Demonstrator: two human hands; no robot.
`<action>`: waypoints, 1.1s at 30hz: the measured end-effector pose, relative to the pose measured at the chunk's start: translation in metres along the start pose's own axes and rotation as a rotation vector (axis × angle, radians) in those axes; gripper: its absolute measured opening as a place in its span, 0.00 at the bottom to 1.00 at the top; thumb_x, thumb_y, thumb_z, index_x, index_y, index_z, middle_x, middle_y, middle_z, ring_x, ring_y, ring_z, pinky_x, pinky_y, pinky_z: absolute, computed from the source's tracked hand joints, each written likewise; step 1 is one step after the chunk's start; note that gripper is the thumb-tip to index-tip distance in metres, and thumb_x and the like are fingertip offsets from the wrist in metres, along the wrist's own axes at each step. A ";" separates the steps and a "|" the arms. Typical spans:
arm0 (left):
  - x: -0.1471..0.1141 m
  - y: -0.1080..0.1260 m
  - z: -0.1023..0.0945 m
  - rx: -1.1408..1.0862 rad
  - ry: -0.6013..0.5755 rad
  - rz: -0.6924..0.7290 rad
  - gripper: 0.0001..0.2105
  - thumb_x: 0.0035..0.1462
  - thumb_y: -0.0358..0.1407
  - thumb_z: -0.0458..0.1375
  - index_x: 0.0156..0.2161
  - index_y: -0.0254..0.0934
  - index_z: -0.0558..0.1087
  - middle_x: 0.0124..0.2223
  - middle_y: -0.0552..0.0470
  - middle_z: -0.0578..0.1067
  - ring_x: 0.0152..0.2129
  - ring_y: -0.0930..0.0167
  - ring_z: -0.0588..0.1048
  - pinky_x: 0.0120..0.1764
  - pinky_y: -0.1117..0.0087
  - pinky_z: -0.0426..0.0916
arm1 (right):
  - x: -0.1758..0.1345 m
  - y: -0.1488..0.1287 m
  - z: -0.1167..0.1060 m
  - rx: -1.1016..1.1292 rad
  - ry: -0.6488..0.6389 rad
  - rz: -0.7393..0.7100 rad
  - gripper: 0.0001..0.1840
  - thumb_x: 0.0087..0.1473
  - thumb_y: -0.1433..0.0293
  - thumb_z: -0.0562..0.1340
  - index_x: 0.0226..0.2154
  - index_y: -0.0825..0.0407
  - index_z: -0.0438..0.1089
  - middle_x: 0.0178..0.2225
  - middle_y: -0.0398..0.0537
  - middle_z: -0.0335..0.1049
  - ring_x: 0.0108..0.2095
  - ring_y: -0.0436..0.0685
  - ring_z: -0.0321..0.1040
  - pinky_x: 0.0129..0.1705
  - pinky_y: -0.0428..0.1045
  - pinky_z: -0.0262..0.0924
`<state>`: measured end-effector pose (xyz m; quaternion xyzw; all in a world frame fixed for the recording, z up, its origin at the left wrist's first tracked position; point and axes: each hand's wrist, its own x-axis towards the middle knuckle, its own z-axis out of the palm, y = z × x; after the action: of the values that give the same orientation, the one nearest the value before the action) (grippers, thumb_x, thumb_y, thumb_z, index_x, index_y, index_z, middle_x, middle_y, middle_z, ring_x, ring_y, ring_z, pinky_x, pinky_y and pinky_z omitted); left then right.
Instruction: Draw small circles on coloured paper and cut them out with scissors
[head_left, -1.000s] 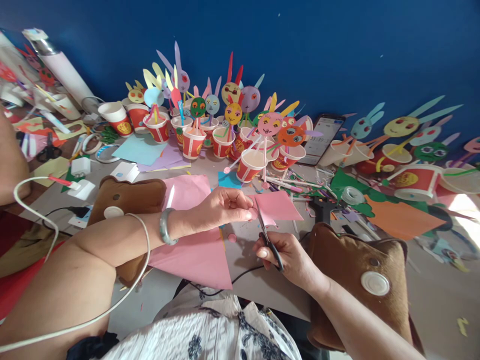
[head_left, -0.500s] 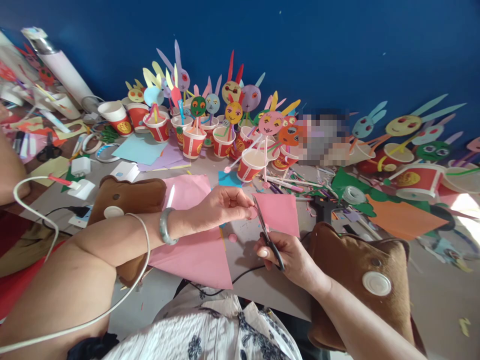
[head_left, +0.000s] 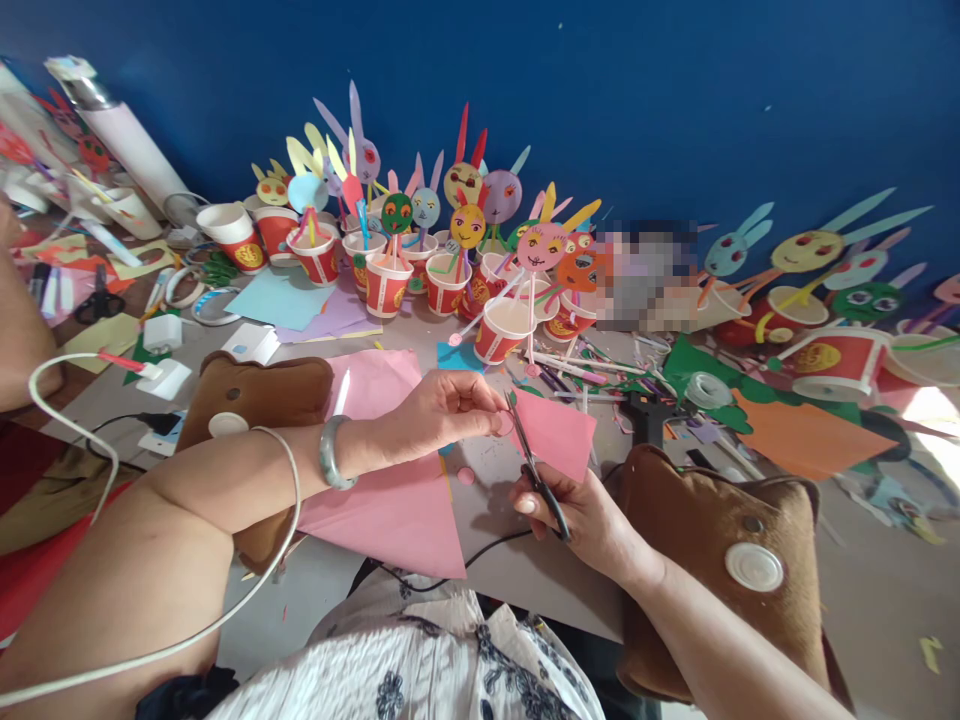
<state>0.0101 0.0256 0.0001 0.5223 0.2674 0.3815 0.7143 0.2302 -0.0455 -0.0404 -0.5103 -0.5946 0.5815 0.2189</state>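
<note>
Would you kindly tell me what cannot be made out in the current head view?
All in the head view:
Pink paper: pinched edge hidden by the left hand.
Scissors: handle partly covered by the right hand.
Pixelated patch: the blur masks whatever lies there.
Another person's arm: cut off by the left edge.
Cup print: too small to read.

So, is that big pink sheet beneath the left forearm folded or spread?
Spread: the pink sheet lies broad and flat, no fold visible.

Left grip: pinched together
Right grip: curled, nearer
Left arm: bent
Right arm: slants far left
</note>
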 end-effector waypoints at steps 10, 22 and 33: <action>0.000 -0.003 -0.002 -0.007 0.023 0.025 0.08 0.49 0.28 0.67 0.26 0.32 0.71 0.33 0.52 0.76 0.30 0.76 0.75 0.34 0.74 0.69 | 0.001 -0.001 0.000 -0.016 -0.014 -0.020 0.30 0.51 0.44 0.63 0.20 0.54 0.66 0.16 0.41 0.61 0.19 0.48 0.56 0.24 0.47 0.49; -0.001 -0.001 -0.002 0.018 0.017 0.030 0.08 0.51 0.30 0.66 0.27 0.33 0.71 0.31 0.52 0.77 0.30 0.75 0.76 0.34 0.73 0.70 | 0.001 -0.004 -0.001 -0.042 0.005 -0.023 0.29 0.51 0.45 0.64 0.20 0.54 0.67 0.15 0.42 0.64 0.19 0.48 0.55 0.24 0.47 0.49; 0.000 -0.002 -0.001 -0.010 0.020 0.013 0.09 0.52 0.33 0.66 0.28 0.32 0.69 0.38 0.50 0.77 0.29 0.77 0.75 0.36 0.72 0.72 | 0.000 -0.008 0.000 -0.098 0.026 0.008 0.32 0.50 0.43 0.63 0.16 0.54 0.66 0.14 0.43 0.63 0.19 0.48 0.54 0.24 0.47 0.48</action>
<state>0.0096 0.0260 -0.0018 0.5168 0.2692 0.3927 0.7115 0.2270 -0.0439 -0.0330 -0.5306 -0.6172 0.5459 0.1990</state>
